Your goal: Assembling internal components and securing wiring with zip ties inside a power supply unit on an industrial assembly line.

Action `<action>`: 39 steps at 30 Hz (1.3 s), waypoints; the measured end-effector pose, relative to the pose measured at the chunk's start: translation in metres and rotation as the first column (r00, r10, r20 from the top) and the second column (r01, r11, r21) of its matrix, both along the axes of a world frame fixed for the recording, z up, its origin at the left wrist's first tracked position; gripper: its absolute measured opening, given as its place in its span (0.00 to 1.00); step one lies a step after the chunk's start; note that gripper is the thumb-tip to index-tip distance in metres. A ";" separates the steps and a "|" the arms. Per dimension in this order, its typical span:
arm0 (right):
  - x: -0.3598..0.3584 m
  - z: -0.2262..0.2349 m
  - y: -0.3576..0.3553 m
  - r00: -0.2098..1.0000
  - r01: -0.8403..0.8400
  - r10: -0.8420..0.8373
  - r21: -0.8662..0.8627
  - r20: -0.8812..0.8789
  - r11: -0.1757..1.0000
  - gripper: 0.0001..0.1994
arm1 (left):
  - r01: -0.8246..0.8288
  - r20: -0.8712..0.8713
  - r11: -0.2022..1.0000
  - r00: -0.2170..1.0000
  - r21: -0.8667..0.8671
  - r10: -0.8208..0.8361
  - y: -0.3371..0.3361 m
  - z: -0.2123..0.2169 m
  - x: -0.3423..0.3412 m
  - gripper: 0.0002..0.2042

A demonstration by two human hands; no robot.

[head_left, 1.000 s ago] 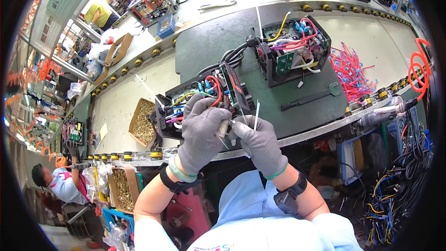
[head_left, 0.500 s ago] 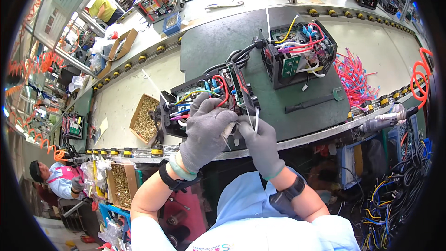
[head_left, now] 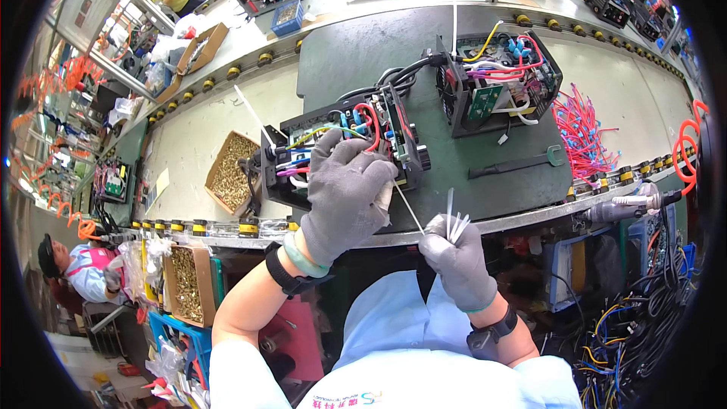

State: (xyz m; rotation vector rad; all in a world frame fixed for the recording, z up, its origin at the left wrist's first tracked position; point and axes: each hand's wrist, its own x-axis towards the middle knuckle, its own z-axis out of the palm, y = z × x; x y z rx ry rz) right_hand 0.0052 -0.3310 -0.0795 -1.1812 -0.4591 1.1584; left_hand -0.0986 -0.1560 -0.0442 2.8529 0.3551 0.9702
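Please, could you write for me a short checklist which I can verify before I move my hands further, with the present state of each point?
1. Right grip closed on the white strips: ok, their ends stick up above it.
2. Thin pale strip spans both grips: ok, it looks straight.
3. Left grip at the nearer open unit: ok, over its near edge.
4. Left grip firmly closed: cannot tell; a cream piece shows by the thumb, the rest is hidden.
5. Coloured wires well clear of the left grip: not ok, they run close by its fingers.
6. Wrench away from both grips: ok, lying on the green mat.
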 end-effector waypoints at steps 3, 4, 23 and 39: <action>0.003 -0.015 -0.012 0.962 0.069 -0.067 0.002 0.265 0.998 0.03 | -0.083 0.106 0.987 0.992 0.141 0.068 -0.012 -0.002 -0.004 0.11; 0.004 -0.017 -0.016 0.903 0.105 -0.118 0.054 0.414 0.993 0.04 | -0.159 0.166 0.977 0.977 0.140 0.135 -0.029 0.001 -0.015 0.15; 0.001 -0.064 0.047 0.687 -0.040 0.127 -0.137 0.716 0.990 0.08 | -0.615 -0.417 0.786 0.734 -0.070 0.537 -0.035 -0.085 -0.067 0.14; -0.009 -0.082 0.048 0.784 0.013 0.102 -0.180 0.612 0.984 0.09 | -0.256 -0.265 -0.085 0.958 -0.963 0.109 -0.008 -0.062 -0.064 0.14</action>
